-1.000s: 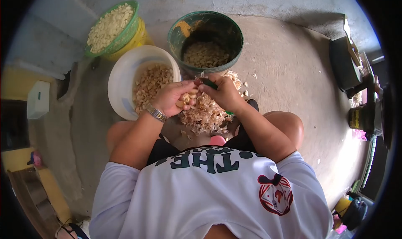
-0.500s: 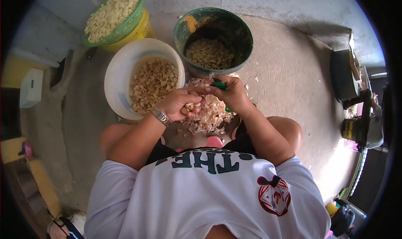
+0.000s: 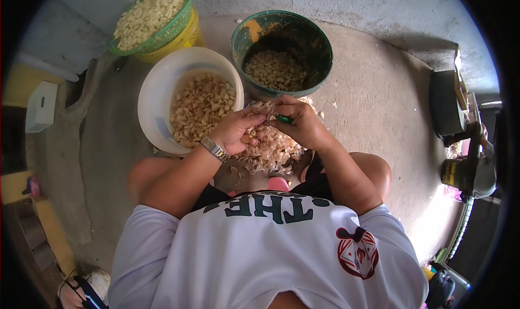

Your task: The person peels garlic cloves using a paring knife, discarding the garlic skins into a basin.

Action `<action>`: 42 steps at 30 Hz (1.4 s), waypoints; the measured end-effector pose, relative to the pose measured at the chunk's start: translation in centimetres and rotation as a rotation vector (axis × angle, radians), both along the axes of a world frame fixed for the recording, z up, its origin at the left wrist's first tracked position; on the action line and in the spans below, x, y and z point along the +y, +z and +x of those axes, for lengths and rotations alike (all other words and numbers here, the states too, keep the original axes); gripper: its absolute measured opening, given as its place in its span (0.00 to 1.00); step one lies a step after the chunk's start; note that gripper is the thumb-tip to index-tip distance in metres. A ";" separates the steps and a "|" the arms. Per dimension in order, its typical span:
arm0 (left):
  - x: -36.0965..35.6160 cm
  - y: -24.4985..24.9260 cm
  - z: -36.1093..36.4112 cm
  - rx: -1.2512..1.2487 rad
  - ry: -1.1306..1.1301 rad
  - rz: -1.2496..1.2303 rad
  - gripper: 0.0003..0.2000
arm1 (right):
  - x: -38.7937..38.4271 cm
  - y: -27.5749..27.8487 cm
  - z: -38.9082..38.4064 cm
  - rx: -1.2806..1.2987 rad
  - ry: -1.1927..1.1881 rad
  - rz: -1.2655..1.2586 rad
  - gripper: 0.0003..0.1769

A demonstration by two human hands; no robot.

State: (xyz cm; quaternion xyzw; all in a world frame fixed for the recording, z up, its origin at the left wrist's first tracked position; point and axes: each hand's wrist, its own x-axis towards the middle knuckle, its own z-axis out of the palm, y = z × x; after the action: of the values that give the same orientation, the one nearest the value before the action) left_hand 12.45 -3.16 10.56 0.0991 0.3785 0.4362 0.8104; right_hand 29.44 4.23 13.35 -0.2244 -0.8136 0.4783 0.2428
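Observation:
My left hand (image 3: 232, 132), with a metal-band watch on its wrist, is curled around a few garlic cloves (image 3: 252, 134). Its thumb and fingertips meet those of my right hand (image 3: 306, 127). A small green-handled knife (image 3: 284, 119) is gripped in my right hand; its blade is hard to make out. Beneath both hands lies a heap of garlic skins (image 3: 271, 149). Beside my left hand a white tub (image 3: 149, 100) holds unpeeled-looking cloves (image 3: 200, 106). Beyond my hands, a dark green bucket (image 3: 326, 65) contains paler cloves (image 3: 276, 70).
A green colander (image 3: 184, 14) full of pale cloves rests on a yellow bucket (image 3: 187, 35) at the back left. Along the right edge are a dark container (image 3: 447, 100) and part of another person (image 3: 485, 173). A white box (image 3: 41, 107) stands at far left.
My left fingers have closed further over the cloves, which show less. The green handle has tilted in my right hand. The whole view has shifted slightly.

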 end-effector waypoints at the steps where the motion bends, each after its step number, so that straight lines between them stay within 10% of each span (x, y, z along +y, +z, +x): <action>1: 0.0 -0.1 0.0 0.002 0.010 0.006 0.05 | 0.0 -0.2 0.0 0.037 -0.023 -0.124 0.08; 10: 0.7 -0.4 0.3 0.154 0.119 0.161 0.05 | -0.5 0.0 0.4 0.001 -0.216 -0.731 0.16; 38: 1.2 -0.6 0.3 0.510 0.075 0.424 0.05 | -0.7 -1.2 0.5 0.028 -0.282 -0.979 0.11; 42: 0.8 -0.3 1.7 0.570 0.216 0.238 0.06 | -1.4 -1.2 -0.1 -0.076 -0.410 -0.695 0.11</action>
State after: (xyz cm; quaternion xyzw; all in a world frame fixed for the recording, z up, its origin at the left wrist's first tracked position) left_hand 14.12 -2.33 10.29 0.2706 0.5446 0.5155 0.6037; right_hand 29.33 2.84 12.16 -0.4683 -0.5502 0.6578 0.2127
